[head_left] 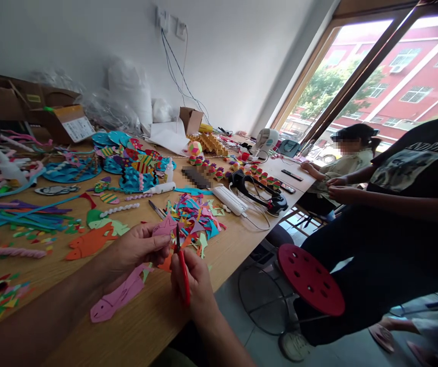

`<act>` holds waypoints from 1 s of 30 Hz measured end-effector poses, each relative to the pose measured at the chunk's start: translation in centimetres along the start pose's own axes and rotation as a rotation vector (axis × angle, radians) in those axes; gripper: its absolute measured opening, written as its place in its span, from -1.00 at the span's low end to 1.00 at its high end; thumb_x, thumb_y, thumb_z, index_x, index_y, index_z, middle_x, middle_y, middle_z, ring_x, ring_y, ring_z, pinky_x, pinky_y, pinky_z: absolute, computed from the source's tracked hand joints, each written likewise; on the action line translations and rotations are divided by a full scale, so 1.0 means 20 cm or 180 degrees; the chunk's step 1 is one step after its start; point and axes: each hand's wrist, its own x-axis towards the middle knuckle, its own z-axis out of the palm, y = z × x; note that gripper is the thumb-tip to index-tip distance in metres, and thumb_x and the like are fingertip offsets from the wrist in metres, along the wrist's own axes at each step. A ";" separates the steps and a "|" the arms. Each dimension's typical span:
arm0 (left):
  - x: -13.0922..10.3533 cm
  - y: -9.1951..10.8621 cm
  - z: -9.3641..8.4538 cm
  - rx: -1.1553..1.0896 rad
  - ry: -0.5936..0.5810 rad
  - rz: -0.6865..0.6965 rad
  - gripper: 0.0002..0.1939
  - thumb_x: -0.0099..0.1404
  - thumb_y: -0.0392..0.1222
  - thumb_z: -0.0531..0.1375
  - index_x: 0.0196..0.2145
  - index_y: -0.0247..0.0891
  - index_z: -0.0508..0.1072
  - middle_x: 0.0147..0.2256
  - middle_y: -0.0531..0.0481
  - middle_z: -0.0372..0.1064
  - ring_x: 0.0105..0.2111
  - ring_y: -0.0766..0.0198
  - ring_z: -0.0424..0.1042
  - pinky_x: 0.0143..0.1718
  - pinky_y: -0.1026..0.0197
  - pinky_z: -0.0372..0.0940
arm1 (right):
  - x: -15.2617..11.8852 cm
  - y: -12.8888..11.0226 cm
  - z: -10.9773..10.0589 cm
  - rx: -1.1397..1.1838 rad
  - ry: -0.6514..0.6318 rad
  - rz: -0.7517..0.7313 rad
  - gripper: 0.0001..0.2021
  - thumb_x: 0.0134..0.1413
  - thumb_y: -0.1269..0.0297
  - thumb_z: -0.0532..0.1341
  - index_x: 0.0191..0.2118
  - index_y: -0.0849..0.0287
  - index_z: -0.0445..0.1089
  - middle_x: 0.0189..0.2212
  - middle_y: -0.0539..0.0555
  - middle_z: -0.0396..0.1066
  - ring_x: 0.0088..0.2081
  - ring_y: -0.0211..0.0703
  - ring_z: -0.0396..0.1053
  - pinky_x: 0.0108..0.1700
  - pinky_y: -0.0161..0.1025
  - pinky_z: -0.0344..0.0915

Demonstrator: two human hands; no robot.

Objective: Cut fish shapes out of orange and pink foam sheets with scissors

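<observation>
Between its thumb and fingers my left hand [144, 247] pinches a piece of pink paper [164, 226] with lines drawn on it. Red-handled scissors [183, 272] sit in my right hand [194, 285], their dark blades pointing up beside the paper's right edge. Under my hands, on the table, rests a pink paper fish [119, 295]. Orange paper fish [90, 241] and a green paper fish [106, 223] lie to the left. Just beyond my hands spreads a heap of colourful paper scraps [196, 214].
Blue paper discs with striped fish [138, 178], glue bottles [163, 187] and a white power strip [230, 200] cover the wooden table [219, 265]. Black headgear [257, 191] lies near the right edge. Past it are a red stool [310, 279], a standing person [406, 178] and a seated person [352, 153].
</observation>
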 end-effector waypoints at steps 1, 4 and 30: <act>0.00 0.00 0.00 -0.0052 0.0100 0.0048 -0.78 -0.01 -0.12 0.40 -0.53 -0.27 0.47 -0.61 0.13 0.38 -0.60 0.42 0.30 -0.53 0.39 0.19 | 0.00 0.00 0.00 0.0000 0.0013 -0.0002 -0.56 0.09 -0.15 0.14 -0.52 0.14 0.17 -0.81 -0.19 0.08 -0.77 -0.41 -0.02 -0.71 -0.43 -0.07; 0.00 0.00 -0.01 -0.0190 0.0267 0.0238 -0.82 -0.01 -0.17 0.40 -0.52 -0.27 0.48 -0.62 0.15 0.37 -0.60 0.45 0.27 -0.52 0.41 0.21 | -0.01 -0.01 0.01 0.0047 0.0021 0.0013 -0.54 0.07 -0.18 0.14 -0.54 0.13 0.16 -0.81 -0.18 0.07 -0.77 -0.42 -0.02 -0.71 -0.43 -0.07; -0.04 -0.03 0.08 0.0475 0.1043 0.1326 -0.83 0.14 -0.13 0.26 -0.55 -0.17 0.38 -0.62 0.19 0.21 -0.54 0.32 0.21 -0.38 0.29 0.21 | -0.04 -0.04 0.16 0.0448 -0.0002 0.0137 -0.53 0.04 -0.18 0.15 -0.56 0.11 0.08 -0.78 -0.17 0.08 -0.76 -0.42 0.00 -0.72 -0.43 -0.07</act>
